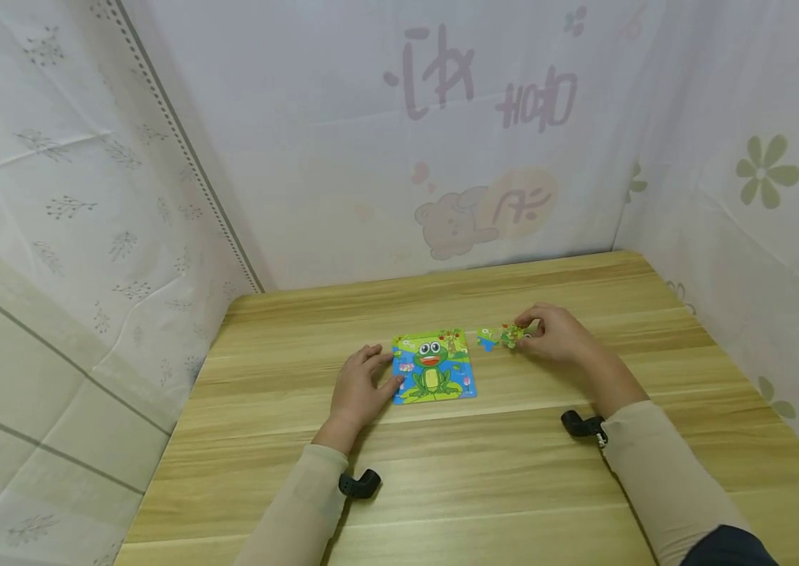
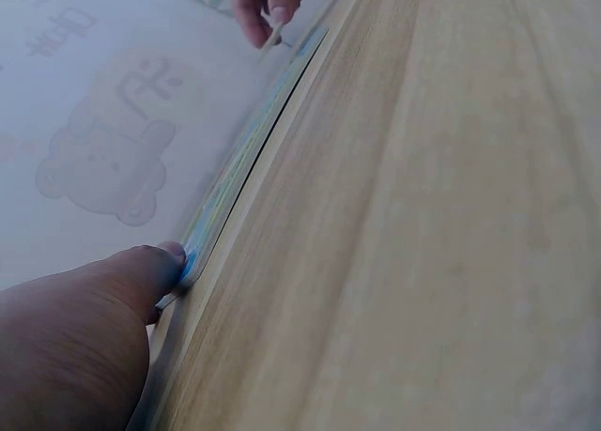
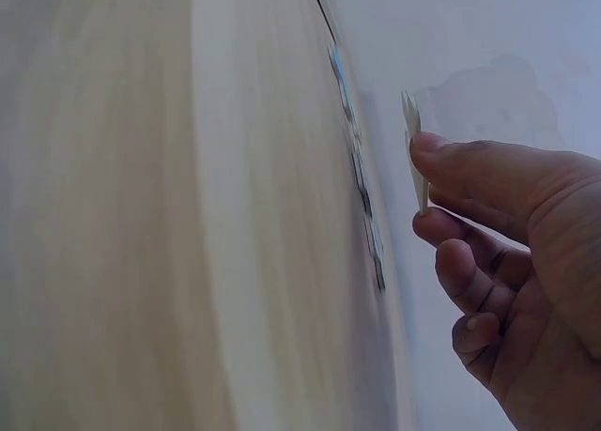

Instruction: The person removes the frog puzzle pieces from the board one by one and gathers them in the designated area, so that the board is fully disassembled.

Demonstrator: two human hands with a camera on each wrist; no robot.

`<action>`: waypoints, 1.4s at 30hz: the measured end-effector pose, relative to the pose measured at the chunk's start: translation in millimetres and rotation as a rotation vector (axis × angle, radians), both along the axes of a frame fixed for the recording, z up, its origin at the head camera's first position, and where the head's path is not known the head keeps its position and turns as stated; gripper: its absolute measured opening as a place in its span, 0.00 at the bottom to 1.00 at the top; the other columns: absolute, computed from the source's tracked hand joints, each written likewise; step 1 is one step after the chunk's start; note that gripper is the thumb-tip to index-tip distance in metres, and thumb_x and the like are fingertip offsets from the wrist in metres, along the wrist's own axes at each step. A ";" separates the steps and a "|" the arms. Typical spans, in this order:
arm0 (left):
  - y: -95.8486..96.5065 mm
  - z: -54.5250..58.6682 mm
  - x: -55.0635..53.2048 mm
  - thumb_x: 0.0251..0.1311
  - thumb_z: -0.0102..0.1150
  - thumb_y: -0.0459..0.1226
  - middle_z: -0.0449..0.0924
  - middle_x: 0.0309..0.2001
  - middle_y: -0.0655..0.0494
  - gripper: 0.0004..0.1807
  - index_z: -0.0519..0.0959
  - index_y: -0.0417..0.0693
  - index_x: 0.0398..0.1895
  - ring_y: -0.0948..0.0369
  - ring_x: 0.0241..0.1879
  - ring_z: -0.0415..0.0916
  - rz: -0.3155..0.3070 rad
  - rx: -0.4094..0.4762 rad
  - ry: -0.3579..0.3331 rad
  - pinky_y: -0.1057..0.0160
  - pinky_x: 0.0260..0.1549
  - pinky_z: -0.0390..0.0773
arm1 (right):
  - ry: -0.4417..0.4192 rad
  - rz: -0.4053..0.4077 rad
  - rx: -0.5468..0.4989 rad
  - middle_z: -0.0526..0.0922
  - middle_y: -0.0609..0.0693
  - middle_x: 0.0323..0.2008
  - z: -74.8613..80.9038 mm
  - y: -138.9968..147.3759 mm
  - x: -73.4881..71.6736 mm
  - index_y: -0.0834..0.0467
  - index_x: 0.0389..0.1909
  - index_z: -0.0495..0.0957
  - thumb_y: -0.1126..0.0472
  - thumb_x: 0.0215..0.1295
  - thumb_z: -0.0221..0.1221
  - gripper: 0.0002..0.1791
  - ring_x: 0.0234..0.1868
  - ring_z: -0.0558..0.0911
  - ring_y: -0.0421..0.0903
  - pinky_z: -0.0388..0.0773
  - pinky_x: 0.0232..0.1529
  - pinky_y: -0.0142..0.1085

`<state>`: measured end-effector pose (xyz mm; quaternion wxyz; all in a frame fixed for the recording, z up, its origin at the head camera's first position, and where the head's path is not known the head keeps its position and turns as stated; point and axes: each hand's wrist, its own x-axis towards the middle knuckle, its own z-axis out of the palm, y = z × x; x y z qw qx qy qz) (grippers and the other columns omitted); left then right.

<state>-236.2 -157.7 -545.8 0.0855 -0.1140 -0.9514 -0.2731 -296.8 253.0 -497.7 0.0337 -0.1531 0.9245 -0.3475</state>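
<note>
A square frog puzzle [image 1: 432, 367] lies flat on the wooden table, showing a green frog on blue and green. My left hand [image 1: 364, 385] rests at its left side, the thumb on the lower left corner and the fingers by the upper left edge. In the left wrist view, the thumb [image 2: 150, 271] touches the puzzle's corner. My right hand [image 1: 551, 334] pinches a thin puzzle piece [image 3: 416, 159] between thumb and fingers, held above the table. Below and left of it, joined puzzle pieces [image 1: 487, 339] lie on the table, right of the puzzle's top corner.
The wooden table [image 1: 470, 487] reaches back to a pale printed curtain [image 1: 343, 157]. More patterned cloth [image 1: 746, 236] hangs at the right, and another sheet [image 1: 74, 275] at the left. A black wrist-worn device [image 1: 360, 484] sits on the left sleeve, another device [image 1: 581, 424] on the right.
</note>
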 end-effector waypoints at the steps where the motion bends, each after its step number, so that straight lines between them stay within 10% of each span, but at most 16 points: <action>1: 0.1 0.2 0.2 0.66 0.70 0.55 0.70 0.74 0.53 0.29 0.81 0.56 0.67 0.48 0.76 0.61 0.002 0.002 -0.001 0.45 0.76 0.61 | -0.003 -0.006 -0.004 0.81 0.51 0.50 0.1 3.0 0.4 0.57 0.55 0.84 0.58 0.63 0.74 0.20 0.34 0.77 0.47 0.78 0.33 0.39; 27: -0.1 -1.3 -0.3 0.66 0.70 0.55 0.70 0.74 0.53 0.28 0.82 0.55 0.66 0.48 0.77 0.60 0.007 0.008 -0.001 0.45 0.76 0.60 | -0.237 -0.213 -0.072 0.77 0.60 0.46 4.7 59.4 16.5 0.51 0.61 0.77 0.49 0.69 0.69 0.23 0.40 0.79 0.55 0.81 0.35 0.44; 42: -0.8 -0.8 -1.3 0.66 0.69 0.56 0.69 0.75 0.54 0.30 0.81 0.56 0.67 0.50 0.77 0.59 0.008 0.003 -0.026 0.47 0.77 0.59 | -0.107 -0.141 -0.001 0.81 0.55 0.38 -4.5 74.2 7.3 0.57 0.55 0.83 0.59 0.65 0.72 0.19 0.38 0.77 0.51 0.76 0.35 0.41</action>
